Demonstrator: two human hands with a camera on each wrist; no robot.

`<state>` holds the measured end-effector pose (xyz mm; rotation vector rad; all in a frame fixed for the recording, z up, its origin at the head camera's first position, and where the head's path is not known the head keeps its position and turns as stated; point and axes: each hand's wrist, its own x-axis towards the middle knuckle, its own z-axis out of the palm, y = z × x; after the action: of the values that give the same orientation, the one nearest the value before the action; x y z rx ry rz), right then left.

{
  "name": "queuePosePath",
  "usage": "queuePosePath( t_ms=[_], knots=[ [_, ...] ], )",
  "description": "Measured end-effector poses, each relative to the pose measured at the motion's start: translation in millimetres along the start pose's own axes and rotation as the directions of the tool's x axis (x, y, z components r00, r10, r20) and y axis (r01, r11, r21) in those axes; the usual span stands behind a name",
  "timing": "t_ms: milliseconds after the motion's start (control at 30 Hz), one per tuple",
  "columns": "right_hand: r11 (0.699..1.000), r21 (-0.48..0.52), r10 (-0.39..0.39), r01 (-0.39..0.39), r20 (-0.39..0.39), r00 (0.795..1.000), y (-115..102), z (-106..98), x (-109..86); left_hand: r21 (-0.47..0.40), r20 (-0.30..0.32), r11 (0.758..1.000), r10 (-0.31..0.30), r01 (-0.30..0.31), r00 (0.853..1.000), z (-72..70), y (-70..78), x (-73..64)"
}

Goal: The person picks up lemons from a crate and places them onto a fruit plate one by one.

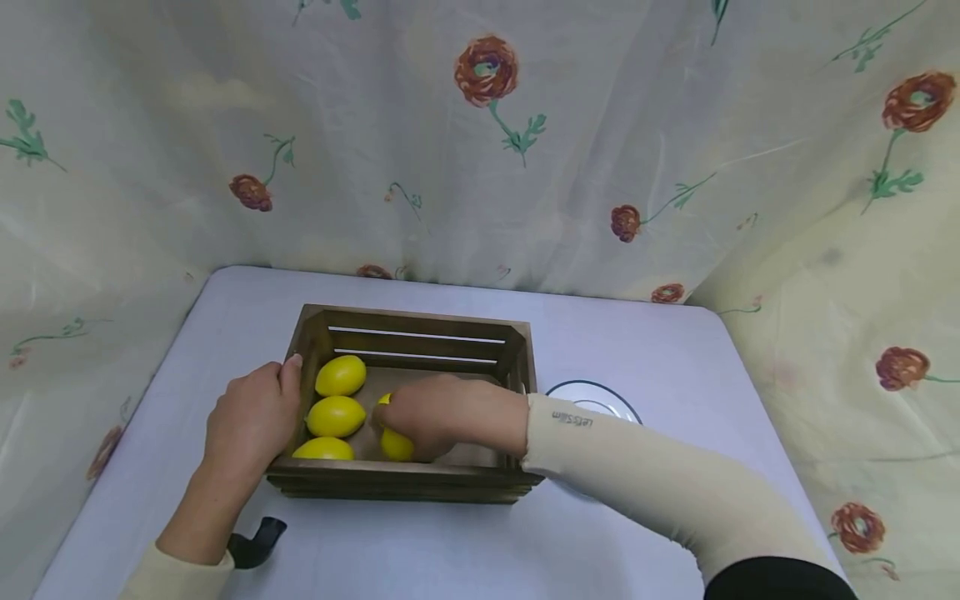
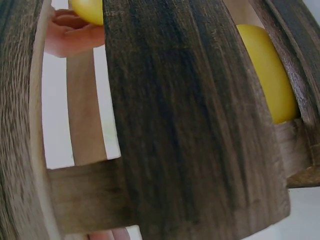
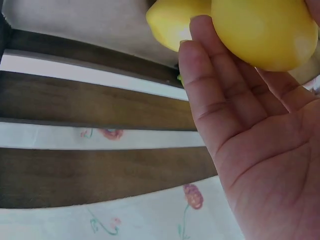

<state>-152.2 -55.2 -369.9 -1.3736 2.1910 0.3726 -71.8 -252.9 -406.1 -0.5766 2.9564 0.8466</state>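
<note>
A brown wooden slatted crate (image 1: pixel 397 483) stands on the table. My left hand (image 1: pixel 255 412) grips its left end, the thumb lying on the rim. Three yellow lemons (image 1: pixel 335 416) form a column along the crate's left side. Reaching into the crate, my right hand (image 1: pixel 435 412) holds another lemon (image 3: pixel 267 32) just right of that column, near the bottom. In the right wrist view a second lemon (image 3: pixel 177 22) shows beyond the fingertips. The left wrist view is mostly filled by the crate's slats (image 2: pixel 190 125), with a lemon (image 2: pixel 267 72) visible through a gap.
A round plate with a dark rim (image 1: pixel 592 392) lies right of the crate, partly covered by the right sleeve (image 1: pixel 637 475). A black curved piece (image 1: pixel 258 542) sits beside the left wrist. Flowered curtain (image 1: pixel 420 150) hangs behind the white table (image 1: pixel 615 333) and at its sides.
</note>
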Motion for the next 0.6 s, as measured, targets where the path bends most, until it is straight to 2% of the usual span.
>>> queuePosePath(
  t_ms=[367,600],
  knots=[
    [0.999,-0.034,-0.010,0.006,-0.101,0.995,7.5,-5.7,-19.5,0.008,-0.006,1.000,0.023,-0.023,1.000,0.6,0.5,0.3],
    [1.000,0.022,0.018,-0.015,-0.130,0.991,15.0,-10.2,-35.7,-0.001,0.006,1.000,0.012,-0.012,1.000,0.8,-1.0,1.9]
  ],
)
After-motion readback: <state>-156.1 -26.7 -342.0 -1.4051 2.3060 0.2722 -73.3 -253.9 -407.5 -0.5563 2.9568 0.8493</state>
